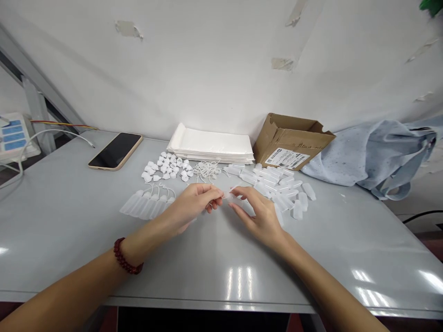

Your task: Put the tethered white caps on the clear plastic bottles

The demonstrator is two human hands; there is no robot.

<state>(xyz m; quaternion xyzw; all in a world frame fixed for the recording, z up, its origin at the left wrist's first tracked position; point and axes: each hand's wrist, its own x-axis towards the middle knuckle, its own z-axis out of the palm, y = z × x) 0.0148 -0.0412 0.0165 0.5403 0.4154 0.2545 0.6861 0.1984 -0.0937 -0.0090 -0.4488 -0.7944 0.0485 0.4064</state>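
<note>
My left hand [200,203] is closed in a pinch over the middle of the table, thumb against fingers, at one end of a small translucent plastic bottle [236,199]. What exactly its fingertips grip is too small to make out. From the other side, my right hand [261,214] holds the bottle between thumb and fingers. To the left lie several similar bottles in a row [147,205] with white cord loops at their tops. Behind my hands are a heap of white caps [168,167] and a tangle of white cords [207,170]. Loose translucent bottles [282,186] spread beyond my right hand.
A stack of white envelopes [214,144] lies against the wall beside an open cardboard box [290,143]. A phone [116,151] rests at the left rear, near a white cable [58,131]. Light blue cloth [360,154] lies at the right rear of the grey table [207,276].
</note>
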